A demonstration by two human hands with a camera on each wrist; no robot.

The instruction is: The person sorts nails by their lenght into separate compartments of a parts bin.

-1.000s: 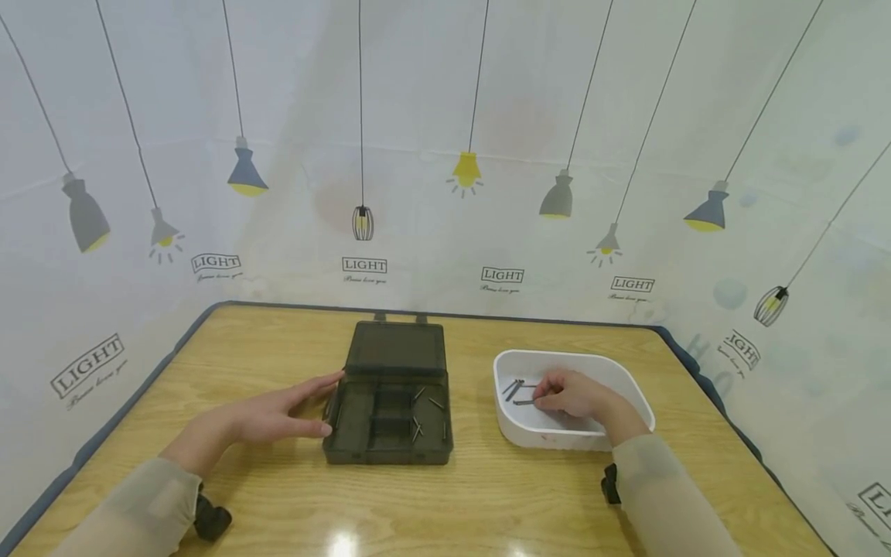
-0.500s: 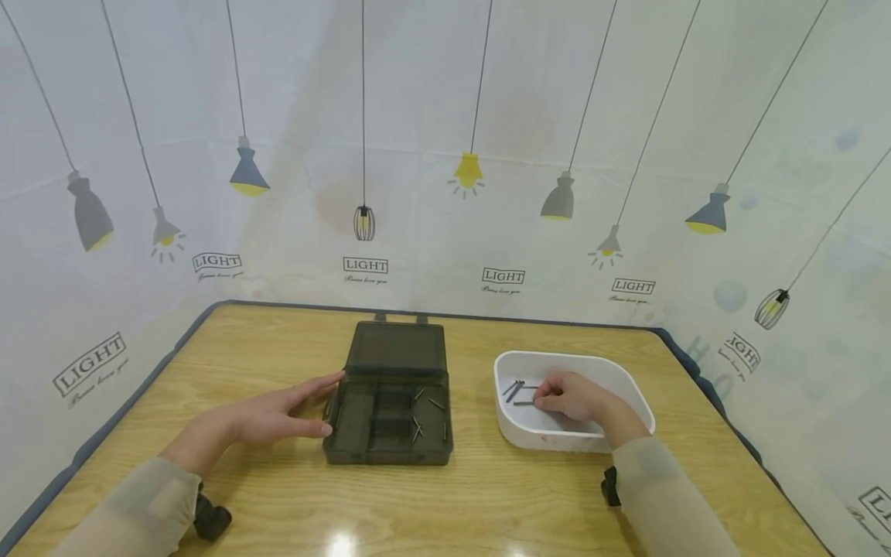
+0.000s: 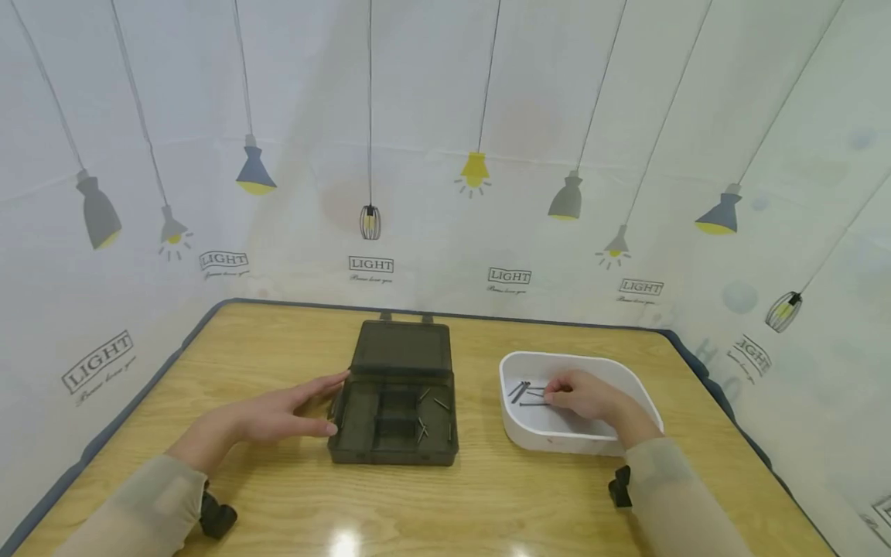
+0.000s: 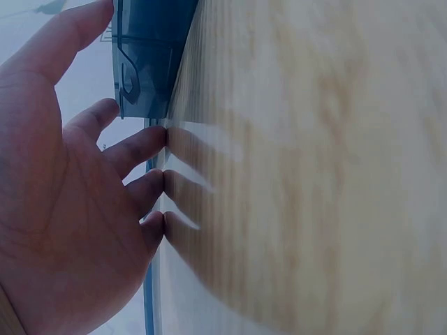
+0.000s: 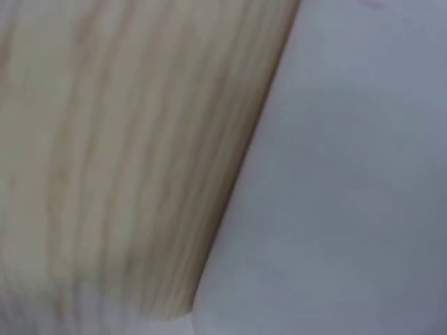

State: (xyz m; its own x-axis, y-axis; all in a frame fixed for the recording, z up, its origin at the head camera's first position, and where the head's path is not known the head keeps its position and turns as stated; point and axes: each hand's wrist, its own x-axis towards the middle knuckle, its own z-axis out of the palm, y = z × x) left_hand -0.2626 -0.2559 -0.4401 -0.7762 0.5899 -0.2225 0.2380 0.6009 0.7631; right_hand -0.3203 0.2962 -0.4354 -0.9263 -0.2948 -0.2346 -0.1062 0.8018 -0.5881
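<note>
My left hand (image 3: 278,412), fingers spread, stands at the left side of a dark translucent plastic box (image 3: 356,418). Its thumb and index fingertips touch the box edge; in the left wrist view the other fingertips of this left hand (image 4: 77,188) rest on the table beside the box. The box lid lies back, and several thin screws (image 3: 422,428) are in its right compartment. My right hand (image 3: 585,398) reaches into a white tray (image 3: 511,422), thumb and fingers pinching the end of a thin dark screw (image 3: 534,395). The fingertips partly hide that end. Several similar screws (image 3: 520,392) lie beside them.
Both containers stand on a wooden table (image 3: 418,510) with a dark blue edge at the back and sides. A white wall sheet (image 3: 431,232) printed with lamps surrounds it. The right wrist view shows only the table and the white tray wall (image 5: 335,174), blurred.
The view has shifted slightly. A slanted screw now shows between two others at my right fingertips. The right hand has barely moved within the tray; the left hand stays at the box.
</note>
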